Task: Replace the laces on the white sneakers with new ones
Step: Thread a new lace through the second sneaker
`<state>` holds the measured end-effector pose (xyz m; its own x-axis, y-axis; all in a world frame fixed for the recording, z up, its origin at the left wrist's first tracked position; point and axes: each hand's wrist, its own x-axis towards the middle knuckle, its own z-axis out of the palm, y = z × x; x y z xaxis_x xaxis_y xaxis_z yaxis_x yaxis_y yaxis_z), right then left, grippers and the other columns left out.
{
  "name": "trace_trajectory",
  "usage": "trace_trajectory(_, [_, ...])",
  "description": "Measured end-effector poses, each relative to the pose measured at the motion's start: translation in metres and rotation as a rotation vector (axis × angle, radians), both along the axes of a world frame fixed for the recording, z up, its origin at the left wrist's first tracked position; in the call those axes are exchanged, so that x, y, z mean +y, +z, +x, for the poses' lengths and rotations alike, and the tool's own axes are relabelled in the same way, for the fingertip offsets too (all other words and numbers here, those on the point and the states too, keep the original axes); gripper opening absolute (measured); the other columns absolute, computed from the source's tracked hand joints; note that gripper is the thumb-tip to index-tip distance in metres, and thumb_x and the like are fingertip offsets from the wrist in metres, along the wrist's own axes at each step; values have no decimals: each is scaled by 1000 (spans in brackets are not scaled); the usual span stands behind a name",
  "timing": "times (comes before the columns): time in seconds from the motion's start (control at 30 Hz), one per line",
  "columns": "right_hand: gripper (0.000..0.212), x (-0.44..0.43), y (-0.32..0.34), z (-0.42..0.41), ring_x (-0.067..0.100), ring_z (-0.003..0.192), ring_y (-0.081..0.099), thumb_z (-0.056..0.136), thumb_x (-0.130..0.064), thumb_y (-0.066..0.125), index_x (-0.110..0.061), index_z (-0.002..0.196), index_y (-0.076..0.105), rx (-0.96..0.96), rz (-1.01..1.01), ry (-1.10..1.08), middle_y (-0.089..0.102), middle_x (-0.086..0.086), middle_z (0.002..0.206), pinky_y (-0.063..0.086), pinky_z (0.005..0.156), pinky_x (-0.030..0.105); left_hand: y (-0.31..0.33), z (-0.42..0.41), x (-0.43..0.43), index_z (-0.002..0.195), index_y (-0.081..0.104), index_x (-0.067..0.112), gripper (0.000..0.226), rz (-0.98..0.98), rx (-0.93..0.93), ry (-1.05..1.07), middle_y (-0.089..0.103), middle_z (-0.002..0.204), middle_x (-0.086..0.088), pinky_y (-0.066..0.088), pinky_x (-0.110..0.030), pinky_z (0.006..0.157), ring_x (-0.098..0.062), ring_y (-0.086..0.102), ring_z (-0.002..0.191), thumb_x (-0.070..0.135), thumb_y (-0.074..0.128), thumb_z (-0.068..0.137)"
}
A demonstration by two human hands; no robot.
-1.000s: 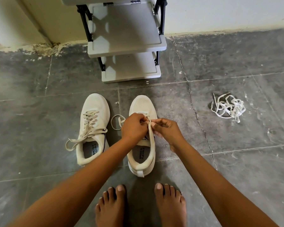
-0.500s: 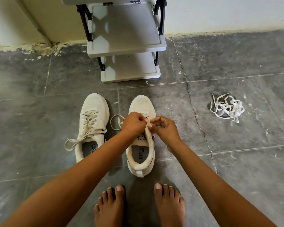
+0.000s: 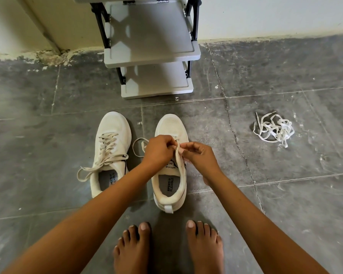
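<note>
your left hand [image 3: 158, 150] is curled round the beige lace [image 3: 137, 147] over the tongue of the centre sneaker [image 3: 171, 123]. your right hand [image 3: 200, 157] pinches the same lace between thumb and fingertips just beside it, and the two hands almost touch. a loose loop of that lace lies on the grey tiled floor [image 3: 48, 194] just left of your left hand, between the two shoes.

the second sneaker [image 3: 113, 125] stands just left of centre, beside the first and apart from it. it is laced up the front, with its untied ends trailing toward the lower left. both shoes point their toes to the top of the frame and their heels toward your bare feet [image 3: 133, 248] at the bottom centre.

a tangle of white laces [image 3: 273, 129] lies on the floor at the right of the frame, well apart from the shoes. a grey shelf rack [image 3: 151, 36] with black side frames stands at the top centre against the wall [image 3: 265, 14].
</note>
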<state>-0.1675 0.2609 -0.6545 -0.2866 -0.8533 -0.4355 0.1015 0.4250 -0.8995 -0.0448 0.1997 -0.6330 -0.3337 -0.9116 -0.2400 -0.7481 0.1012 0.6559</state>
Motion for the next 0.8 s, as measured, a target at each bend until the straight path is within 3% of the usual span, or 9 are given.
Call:
trace_trajectory(0.1, [16,0,-2,0,22,94,66,84,-7,67,-8,100,69,11,4,-8,70,12,100,54,85,29,-2,-3,3,102,63,10,17,-83,-128,-77,59,106,-10,47,-38,80,-26,57,95,14,49,94])
trace_trajectory(0.2, [15,1,-1,0,19,92,65,84,-7,67,-9,99,69,7,-2,-10,69,11,100,54,80,24,-3,-4,5,103,62,14,16,-132,-155,-63,65,101,-7,48,-37,75,-25,59,92,18,48,95])
trace_trajectory(0.33, [17,0,-2,0,23,96,65,84,-6,67,-7,100,68,0,2,-17,69,13,101,54,86,30,-2,-3,5,94,61,18,10,-32,26,61,67,90,0,51,-37,77,-20,62,86,11,56,89])
trace_trajectory(0.47, [17,0,-2,2,20,91,65,83,-6,68,-6,100,68,0,-1,-19,69,14,100,55,80,25,0,-3,4,95,40,21,24,38,94,101,64,82,-4,53,-42,74,-22,62,80,7,56,85])
trace_trajectory(0.6, [17,0,-2,2,16,87,64,83,-5,68,-6,100,67,-16,-6,-32,68,11,99,55,74,20,-4,-7,3,95,32,22,28,38,74,80,63,84,-3,47,-36,67,-21,60,79,7,53,85])
trace_trajectory(0.7, [16,0,-3,2,15,85,65,83,-4,67,-5,99,68,-16,-29,-23,68,11,97,56,71,19,-8,-9,5,91,35,23,27,64,137,191,63,81,0,43,-31,65,-17,58,78,10,58,85])
trace_trajectory(0.8, [11,-2,-3,-1,20,84,65,84,-4,66,-4,95,69,2,-38,-32,69,15,95,56,76,27,-7,-8,8,80,38,25,27,24,168,257,59,76,5,43,-29,66,-14,56,74,13,62,85])
